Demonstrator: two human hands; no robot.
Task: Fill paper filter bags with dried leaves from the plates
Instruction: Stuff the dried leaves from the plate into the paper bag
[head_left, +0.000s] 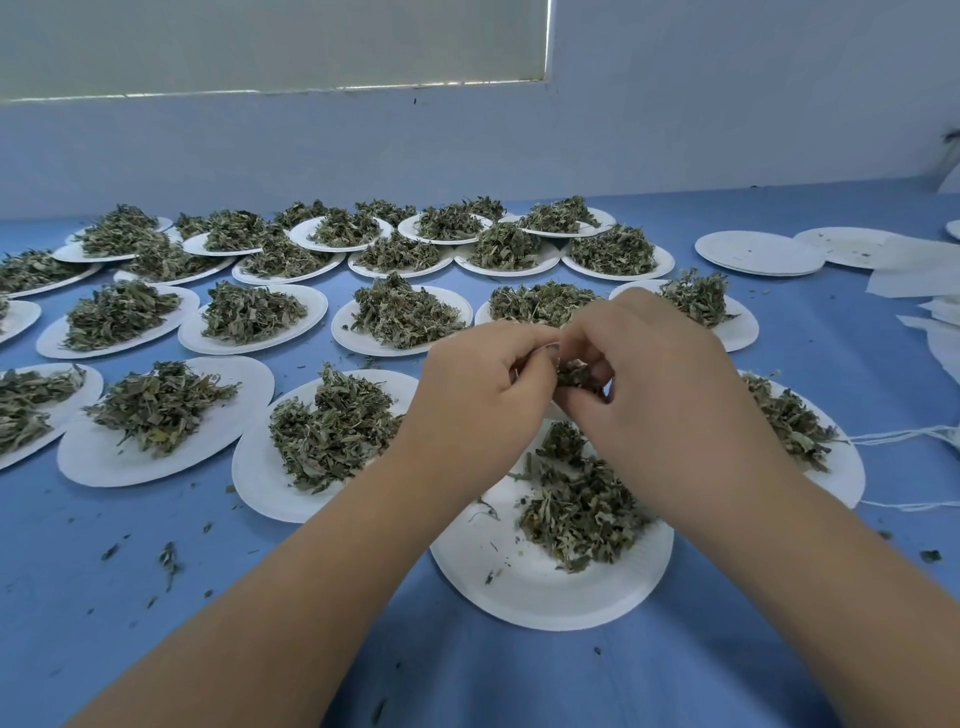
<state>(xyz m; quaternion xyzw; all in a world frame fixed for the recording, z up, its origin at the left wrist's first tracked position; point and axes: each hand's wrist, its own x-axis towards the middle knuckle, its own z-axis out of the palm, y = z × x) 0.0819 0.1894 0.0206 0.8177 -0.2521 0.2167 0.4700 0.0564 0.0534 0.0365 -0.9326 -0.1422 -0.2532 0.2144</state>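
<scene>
Left hand (483, 384) and right hand (644, 374) pinch dried leaves (574, 373) above the nearest plate (545, 587).

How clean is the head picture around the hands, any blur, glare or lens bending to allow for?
Head view: soft even light, no glare on the blue table; left hand, right hand and the clump of leaves they pinch look slightly blurred; far plates are fairly sharp; the wide lens bows the wall ledge and stretches the forearms.
</scene>
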